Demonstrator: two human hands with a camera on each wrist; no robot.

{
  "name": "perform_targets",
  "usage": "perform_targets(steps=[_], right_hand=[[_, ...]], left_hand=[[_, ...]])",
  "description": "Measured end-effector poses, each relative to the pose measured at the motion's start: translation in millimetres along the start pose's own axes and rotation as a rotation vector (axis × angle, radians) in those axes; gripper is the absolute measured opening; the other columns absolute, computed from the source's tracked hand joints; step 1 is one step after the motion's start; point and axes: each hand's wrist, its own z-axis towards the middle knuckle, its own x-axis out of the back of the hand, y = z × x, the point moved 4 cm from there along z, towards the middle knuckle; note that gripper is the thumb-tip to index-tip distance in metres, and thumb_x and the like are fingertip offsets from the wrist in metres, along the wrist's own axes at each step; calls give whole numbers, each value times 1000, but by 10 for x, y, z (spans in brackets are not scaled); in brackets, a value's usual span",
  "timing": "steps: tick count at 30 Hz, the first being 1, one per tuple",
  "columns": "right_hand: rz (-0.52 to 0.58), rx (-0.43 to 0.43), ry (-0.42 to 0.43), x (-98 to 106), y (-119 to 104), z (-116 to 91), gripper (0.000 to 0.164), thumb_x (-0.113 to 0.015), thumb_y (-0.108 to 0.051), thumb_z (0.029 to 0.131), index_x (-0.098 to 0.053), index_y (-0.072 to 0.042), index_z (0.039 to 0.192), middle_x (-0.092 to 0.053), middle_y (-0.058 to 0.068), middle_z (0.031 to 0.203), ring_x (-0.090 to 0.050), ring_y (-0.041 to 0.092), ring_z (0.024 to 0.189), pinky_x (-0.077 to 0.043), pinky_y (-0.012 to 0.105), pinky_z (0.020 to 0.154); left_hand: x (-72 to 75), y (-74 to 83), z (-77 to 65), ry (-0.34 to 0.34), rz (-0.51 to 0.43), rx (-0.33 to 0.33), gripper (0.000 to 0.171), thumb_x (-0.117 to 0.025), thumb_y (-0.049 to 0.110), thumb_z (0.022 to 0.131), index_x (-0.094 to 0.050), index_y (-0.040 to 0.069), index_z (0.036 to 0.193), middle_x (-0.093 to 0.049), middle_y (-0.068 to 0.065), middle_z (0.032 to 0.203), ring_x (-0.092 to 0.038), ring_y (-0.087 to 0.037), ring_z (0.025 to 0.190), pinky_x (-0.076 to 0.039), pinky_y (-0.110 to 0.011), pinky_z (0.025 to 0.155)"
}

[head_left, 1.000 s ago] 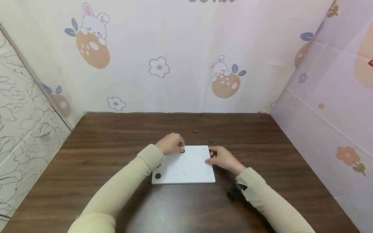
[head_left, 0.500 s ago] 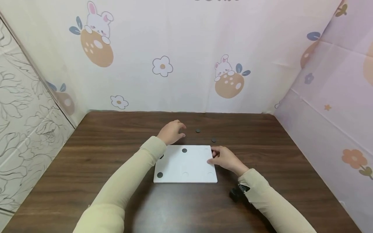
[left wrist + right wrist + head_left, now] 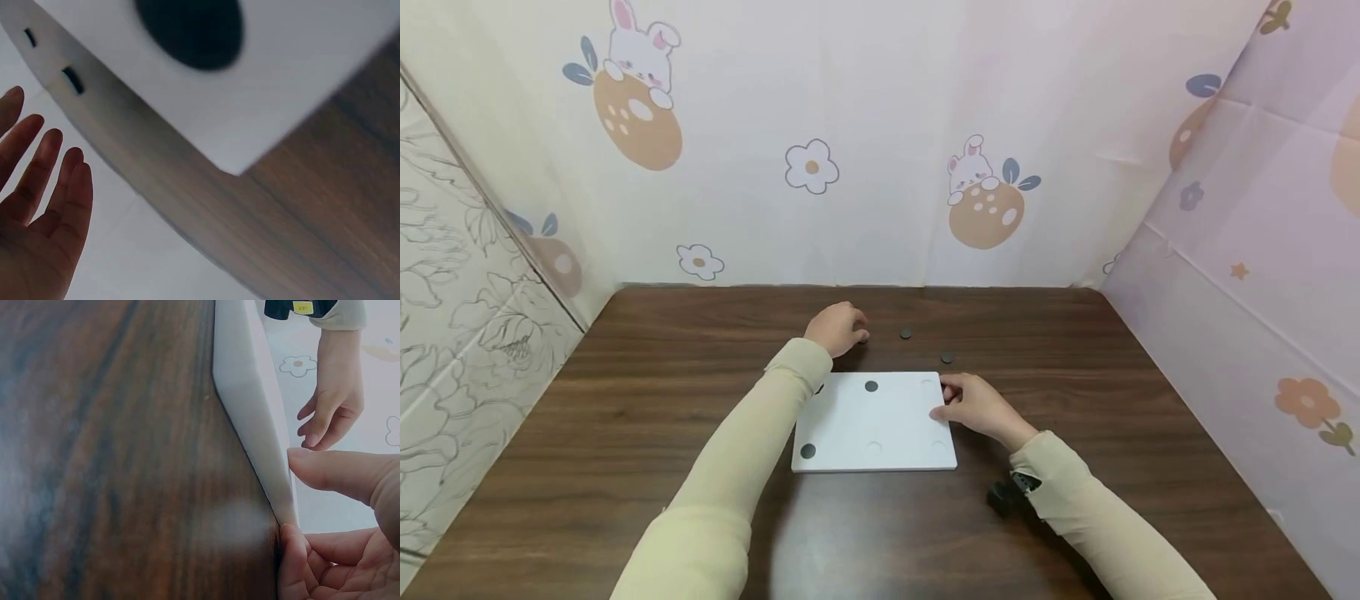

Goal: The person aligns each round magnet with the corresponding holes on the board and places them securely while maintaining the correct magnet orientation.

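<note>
A white board (image 3: 880, 421) lies flat on the table, with round shallow recesses along its edges. Dark discs sit in some, one at the back middle (image 3: 871, 386) and another at the front left (image 3: 808, 451). My left sleeve partly covers a third. My right hand (image 3: 977, 410) grips the board's right edge, thumb on top and fingers at the side. Behind the board my left hand (image 3: 837, 329) reaches down to the tabletop. A dark bit shows by its fingertips in the right wrist view; whether it is pinched I cannot tell.
Two loose dark discs lie on the table behind the board, one nearer the middle (image 3: 906, 333) and one further right (image 3: 947, 358). A patterned curtain (image 3: 880, 208) hangs along the table's back edge. A black wrist device (image 3: 1002, 497) is by my right cuff.
My left hand has left the disc in the back middle recess and moved back beyond the board, spreading its fingers, then lowering them. My right hand keeps its grip.
</note>
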Motion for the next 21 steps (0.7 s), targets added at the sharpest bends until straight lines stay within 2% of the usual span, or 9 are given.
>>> perform_targets(steps=[3,11,16,21], right_hand=[[2,10,0,0,-1,-7,46,-78,-13,81,-61,-1,122,-51,6,86,-47,16,70,-39,27,60],[14,8,9,14,12,-18,50,-78,-12,81,-59,0,126,-51,6,88,-47,16,71,-39,26,59],[9,9,10,6,12,-10,53,-78,-13,81,-58,1,129,-52,7,88,-47,17,71,-39,26,60],[8,-6,11,3,23,-12,52,-78,-14,82,-59,1,128,-51,7,89,-47,17,72,-39,27,61]], left_hand=[[-20,-4,18,-18,22,19,32,-68,29,93,-69,14,122,-64,-6,125,-62,-23,117,-51,-37,98],[-54,54,61,-89,79,47,19,-72,25,90,-75,17,107,-68,-4,124,-63,-22,114,-53,-39,94],[-115,-5,97,-65,112,64,23,-74,24,88,-75,15,110,-70,-3,120,-66,-20,109,-54,-37,91],[-109,1,52,-37,94,85,21,-74,22,88,-75,14,108,-71,-4,117,-67,-21,105,-55,-37,88]])
